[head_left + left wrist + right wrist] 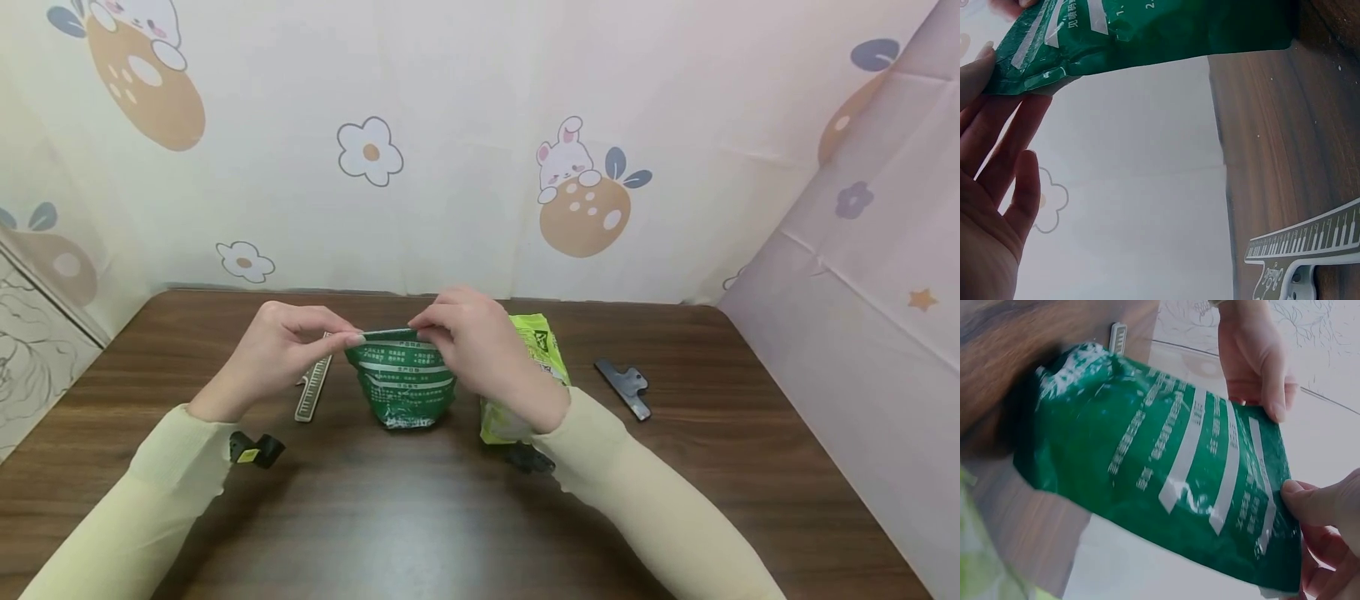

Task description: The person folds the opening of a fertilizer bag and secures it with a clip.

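A green plastic bag (405, 387) with white stripes and printing stands upright on the table, its base touching the wood. My left hand (288, 342) pinches the left end of its top edge between thumb and fingers. At the right part of that edge, my right hand (472, 333) pinches the plastic the same way. The top edge is drawn straight between both hands, as a narrow dark strip. In the right wrist view, the printed face of the bag (1166, 469) fills the middle, with the thumb (1316, 503) pressed on its edge.
A ruler-marked clip (313, 392) lies left of the green bag. Behind my right forearm stands a yellow-green bag (542, 340), partly hidden. Farther right lies a dark metal clip (624, 390). A printed curtain (465, 208) hangs behind the brown table (420, 517).
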A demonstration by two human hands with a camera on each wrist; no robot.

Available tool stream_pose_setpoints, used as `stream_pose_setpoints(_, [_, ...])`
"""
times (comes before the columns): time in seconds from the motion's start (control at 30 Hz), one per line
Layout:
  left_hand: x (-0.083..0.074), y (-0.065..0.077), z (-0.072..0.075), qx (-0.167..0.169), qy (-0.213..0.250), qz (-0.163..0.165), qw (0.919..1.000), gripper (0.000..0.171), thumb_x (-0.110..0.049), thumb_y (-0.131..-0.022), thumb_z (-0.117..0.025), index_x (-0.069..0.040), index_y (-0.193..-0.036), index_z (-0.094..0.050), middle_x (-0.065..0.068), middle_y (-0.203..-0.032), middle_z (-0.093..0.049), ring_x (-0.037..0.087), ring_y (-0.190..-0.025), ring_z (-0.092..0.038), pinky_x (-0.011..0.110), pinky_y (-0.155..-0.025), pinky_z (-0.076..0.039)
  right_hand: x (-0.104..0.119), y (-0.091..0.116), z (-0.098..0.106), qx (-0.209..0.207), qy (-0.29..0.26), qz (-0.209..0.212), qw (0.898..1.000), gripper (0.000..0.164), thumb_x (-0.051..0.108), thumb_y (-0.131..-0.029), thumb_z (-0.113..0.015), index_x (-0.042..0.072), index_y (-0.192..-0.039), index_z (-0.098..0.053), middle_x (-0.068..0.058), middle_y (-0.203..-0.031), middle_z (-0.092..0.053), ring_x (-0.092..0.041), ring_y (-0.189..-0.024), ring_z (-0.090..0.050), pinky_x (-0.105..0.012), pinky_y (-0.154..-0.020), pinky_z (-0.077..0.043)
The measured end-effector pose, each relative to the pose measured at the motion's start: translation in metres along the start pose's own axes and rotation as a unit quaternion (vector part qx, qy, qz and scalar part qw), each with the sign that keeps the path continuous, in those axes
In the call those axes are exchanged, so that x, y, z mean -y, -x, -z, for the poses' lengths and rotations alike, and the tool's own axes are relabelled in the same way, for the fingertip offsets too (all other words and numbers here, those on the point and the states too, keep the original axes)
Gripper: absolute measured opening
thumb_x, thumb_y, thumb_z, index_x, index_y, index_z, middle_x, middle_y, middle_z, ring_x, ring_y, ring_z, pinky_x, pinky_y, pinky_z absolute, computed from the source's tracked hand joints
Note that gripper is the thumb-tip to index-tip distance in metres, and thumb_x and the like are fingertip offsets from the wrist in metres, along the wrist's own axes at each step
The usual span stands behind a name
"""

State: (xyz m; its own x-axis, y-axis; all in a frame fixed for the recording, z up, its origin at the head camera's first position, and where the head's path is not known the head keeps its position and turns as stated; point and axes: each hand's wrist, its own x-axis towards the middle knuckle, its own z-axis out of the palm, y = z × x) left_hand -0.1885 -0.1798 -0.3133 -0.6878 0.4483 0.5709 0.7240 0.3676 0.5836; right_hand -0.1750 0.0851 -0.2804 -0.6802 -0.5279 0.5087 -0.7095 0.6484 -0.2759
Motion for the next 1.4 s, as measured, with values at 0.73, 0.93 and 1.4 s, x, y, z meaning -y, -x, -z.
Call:
stream_pose_setpoints(0.73, [-0.001, 0.0, 0.001, 0.014, 0.0, -0.009, 0.9999, 0.016, -0.005, -0.086, -0.078, -0.021, -0.089, -0.079, -0.003, -0.087, -0.075, 0.005, -0.077, -0.069, 0.019, -0.068, -0.05, -0.029, 0.023, 0.018, -0.014, -0.046, -0.012, 0.999, 0.013, 0.006, -0.086, -0.078, 0.009, -0.099, -0.078, 0.002, -0.091, -0.07, -0.012, -0.085, -0.06, -0.029, -0.074, -0.051])
stream_pose_setpoints(0.93, [0.001, 0.001, 0.001, 0.009, -0.004, 0.006, 0.9999, 0.015, -0.006, -0.085, -0.079, -0.021, -0.089, -0.08, -0.006, -0.087, -0.075, 0.006, -0.078, -0.069, 0.019, -0.068, -0.05, -0.034, 0.027, 0.018, -0.022, -0.046, -0.035, 0.998, 0.015, 0.005, -0.085, -0.079, 0.01, -0.099, -0.078, 0.002, -0.09, -0.07, -0.012, -0.08, -0.058, -0.029, -0.071, -0.05])
stream_pose_setpoints(1.4, [0.002, 0.002, 0.002, 0.017, 0.009, 0.053, 0.9984, 0.007, -0.015, -0.089, -0.077, -0.021, -0.088, -0.08, -0.007, -0.087, -0.075, 0.009, -0.076, -0.07, 0.02, -0.062, -0.05, -0.045, 0.034, 0.01, -0.026, -0.12, -0.064, 0.99, 0.012, 0.011, -0.089, -0.076, 0.013, -0.101, -0.076, 0.006, -0.097, -0.07, -0.009, -0.085, -0.061, -0.037, -0.075, -0.054])
